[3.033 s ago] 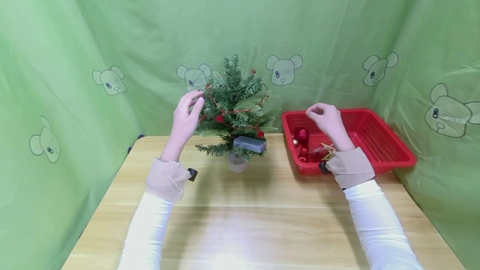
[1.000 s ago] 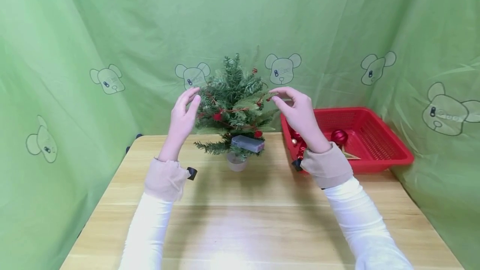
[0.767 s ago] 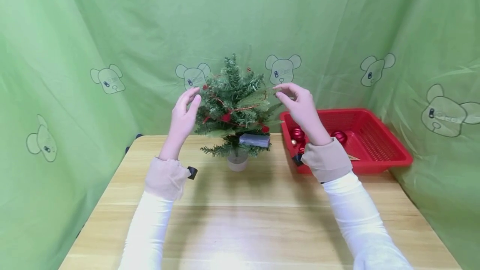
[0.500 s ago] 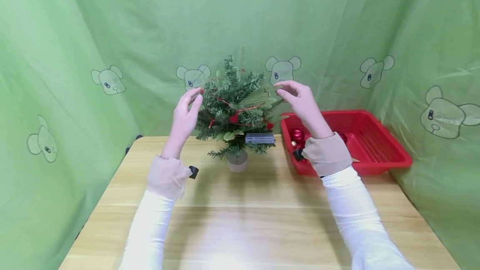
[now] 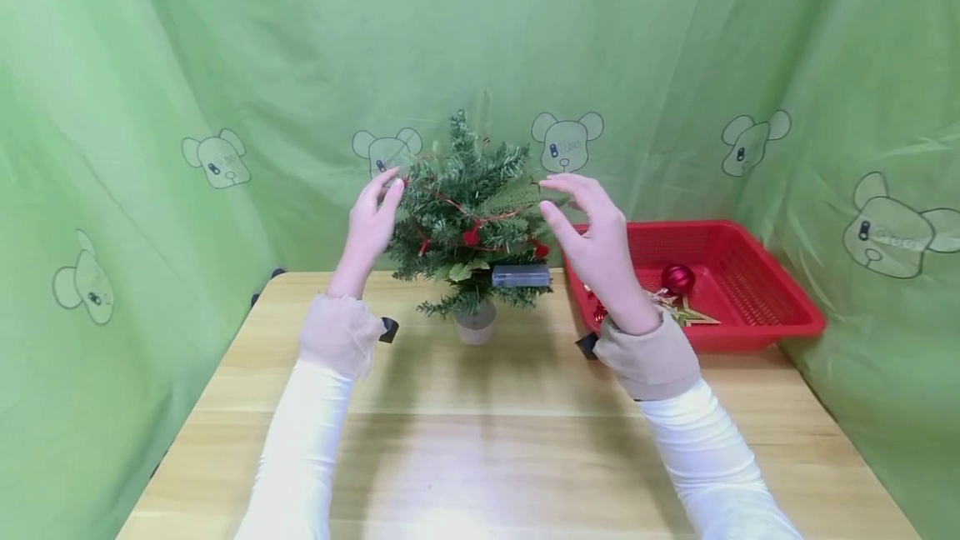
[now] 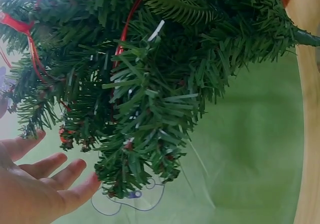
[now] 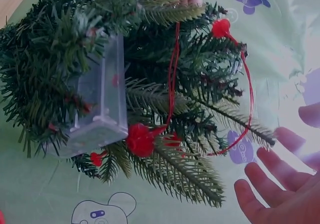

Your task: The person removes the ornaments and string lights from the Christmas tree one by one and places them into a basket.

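A small artificial Christmas tree (image 5: 468, 182) stands upright in a pale pot (image 5: 475, 327). A thin red wire string (image 7: 175, 69) with red flower-like pieces (image 7: 141, 140) winds around it. Among the lower front branches hangs a clear grey box (image 5: 521, 276), seen closer in the right wrist view. My left hand (image 5: 371, 227) is at the tree's left side, fingers loosely extended and fingertips right at the branch tips. On the other side, my right hand (image 5: 603, 248) has thumb and fingers spread apart beside the branches, holding nothing.
A red plastic basket (image 5: 787, 329) sits at the right of the wooden table (image 5: 480, 457). It contains a shiny red bauble (image 5: 678, 279), a gold star (image 5: 697, 315) and other red ornaments partly behind my right arm. Green cloth (image 5: 465, 23) with bear-head prints surrounds the table.
My right hand came from over the basket to the tree's right side, pinched at a branch tip, then spread its fingers. The tree turned slightly, its box shifting right. The left hand stayed nearly in place.
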Demonstrator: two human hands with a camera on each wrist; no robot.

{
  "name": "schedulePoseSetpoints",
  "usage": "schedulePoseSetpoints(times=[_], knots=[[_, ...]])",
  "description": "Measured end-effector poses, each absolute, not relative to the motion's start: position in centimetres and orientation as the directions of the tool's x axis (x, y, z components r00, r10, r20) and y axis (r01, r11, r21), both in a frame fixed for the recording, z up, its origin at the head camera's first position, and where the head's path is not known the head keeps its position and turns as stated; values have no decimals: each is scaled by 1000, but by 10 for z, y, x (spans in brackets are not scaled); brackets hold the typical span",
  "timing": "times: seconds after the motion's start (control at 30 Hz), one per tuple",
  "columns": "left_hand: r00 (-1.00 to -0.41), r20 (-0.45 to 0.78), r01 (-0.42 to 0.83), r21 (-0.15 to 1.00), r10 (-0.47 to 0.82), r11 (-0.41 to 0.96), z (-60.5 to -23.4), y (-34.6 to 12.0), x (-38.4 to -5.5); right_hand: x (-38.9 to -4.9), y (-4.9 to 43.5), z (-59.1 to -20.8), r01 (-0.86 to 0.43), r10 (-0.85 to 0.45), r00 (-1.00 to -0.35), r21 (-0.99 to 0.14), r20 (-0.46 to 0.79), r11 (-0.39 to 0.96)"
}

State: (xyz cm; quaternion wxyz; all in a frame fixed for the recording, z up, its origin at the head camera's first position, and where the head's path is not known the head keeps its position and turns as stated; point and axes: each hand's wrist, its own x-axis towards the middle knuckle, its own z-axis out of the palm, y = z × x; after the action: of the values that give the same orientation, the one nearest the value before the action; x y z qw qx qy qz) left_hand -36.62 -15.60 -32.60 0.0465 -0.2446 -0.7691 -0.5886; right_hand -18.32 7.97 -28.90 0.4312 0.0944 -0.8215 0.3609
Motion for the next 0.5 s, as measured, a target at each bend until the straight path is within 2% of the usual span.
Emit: schedulePoseSetpoints(times=[0.27,0.5], knots=[[-877,349,421,890,330,177,-333,-157,-366,-189,80,-290,-415,143,-634,-490,760,766],[-852,411,485,853,325,194,-334,-157,-354,-198,89,-289,-372,197,-629,-515,752,772]])
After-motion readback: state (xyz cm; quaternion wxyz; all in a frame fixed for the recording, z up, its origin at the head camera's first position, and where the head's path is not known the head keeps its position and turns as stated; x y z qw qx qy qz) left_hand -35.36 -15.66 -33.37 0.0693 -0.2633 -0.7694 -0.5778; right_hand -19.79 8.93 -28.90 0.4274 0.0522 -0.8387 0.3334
